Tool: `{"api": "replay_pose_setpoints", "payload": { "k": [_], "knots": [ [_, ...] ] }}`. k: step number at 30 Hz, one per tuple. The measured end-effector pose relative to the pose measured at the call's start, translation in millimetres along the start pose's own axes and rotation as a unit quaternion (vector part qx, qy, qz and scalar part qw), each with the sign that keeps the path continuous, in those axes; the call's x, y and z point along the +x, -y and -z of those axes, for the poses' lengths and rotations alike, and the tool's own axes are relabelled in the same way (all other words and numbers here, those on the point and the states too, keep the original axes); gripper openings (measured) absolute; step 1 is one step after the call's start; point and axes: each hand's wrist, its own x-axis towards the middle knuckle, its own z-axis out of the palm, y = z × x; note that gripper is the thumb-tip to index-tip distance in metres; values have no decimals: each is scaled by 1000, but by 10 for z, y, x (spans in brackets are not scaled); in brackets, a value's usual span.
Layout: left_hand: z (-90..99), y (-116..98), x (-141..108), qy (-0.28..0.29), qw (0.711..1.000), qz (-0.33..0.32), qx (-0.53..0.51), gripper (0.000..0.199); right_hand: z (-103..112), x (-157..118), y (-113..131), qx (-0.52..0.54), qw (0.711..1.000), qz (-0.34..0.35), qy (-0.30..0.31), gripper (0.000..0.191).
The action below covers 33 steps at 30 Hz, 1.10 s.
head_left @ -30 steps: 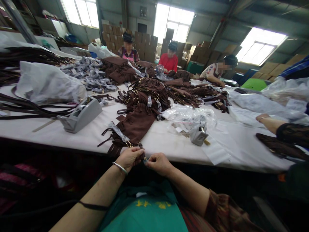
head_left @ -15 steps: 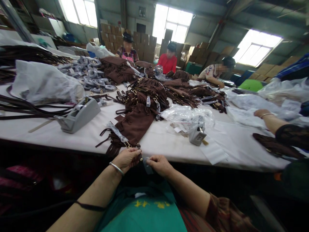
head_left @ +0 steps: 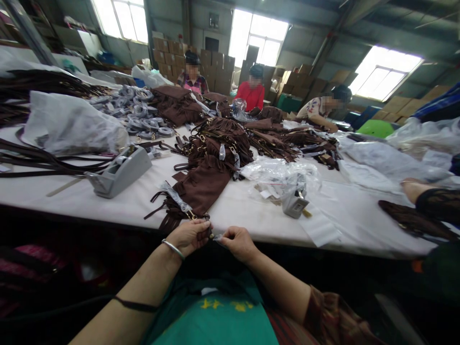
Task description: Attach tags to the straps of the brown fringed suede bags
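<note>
A brown fringed bag point(head_left: 206, 189) lies at the table's near edge, one end towards me. My left hand point(head_left: 189, 236) is closed in a pinch on a short brown strap end point(head_left: 210, 231) with a small metal fitting, at that end of the bag. Just right of it, my right hand point(head_left: 237, 243) pinches a small piece of clear plastic film point(head_left: 217, 237) close to the fitting. A plastic-wrapped strap piece point(head_left: 178, 196) with a gold clasp rests on the bag's left side, beside the fringe. My fingers partly hide the strap end.
Grey tape dispensers stand left point(head_left: 120, 171) and right point(head_left: 295, 203) on the white table point(head_left: 251, 211). More brown bags point(head_left: 223, 136) are heaped behind, with wrapped coils point(head_left: 138, 110) to the left. A co-worker's arm point(head_left: 417, 191) reaches in from the right; several people work opposite.
My right hand has brought the plastic film closer to the strap fitting; the film now points towards it instead of hanging down. The co-worker's hand at right has drawn back rightwards.
</note>
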Motion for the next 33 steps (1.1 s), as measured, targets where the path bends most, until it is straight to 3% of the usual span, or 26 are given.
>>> {"api": "replay_pose_setpoints", "payload": {
  "k": [7, 14, 22, 33],
  "knots": [
    [-165, 22, -8, -54, 998, -35, 18, 14, -58, 12, -9, -26, 999, -43, 14, 27],
    [-168, 108, 34, -113, 984, -93, 106, 21, -49, -21, 112, 36, 993, -105, 41, 18],
    [-140, 150, 61, -116, 980, -110, 115, 29, -86, -52, 104, 139, 977, -140, 78, 16],
    [-64, 214, 118, -108, 969, -147, 163, 24, -84, -55, 179, 159, 977, -128, 64, 14]
  ]
}}
